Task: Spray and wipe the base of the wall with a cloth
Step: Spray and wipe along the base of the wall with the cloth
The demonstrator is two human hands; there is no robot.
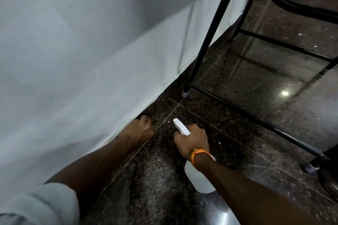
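Note:
My left hand is curled round a dark cloth, of which only a small edge shows, low against the base of the white wall where it meets the floor. My right hand, with an orange thread band on the wrist, grips the neck of a white spray bottle. The bottle's white nozzle points up and left toward the wall base. The bottle body hangs below my wrist, partly hidden by my forearm.
The floor is dark speckled polished stone with thin joint lines. A black metal-framed stand has a capped foot close to the wall, a low crossbar running right, and another foot at the right.

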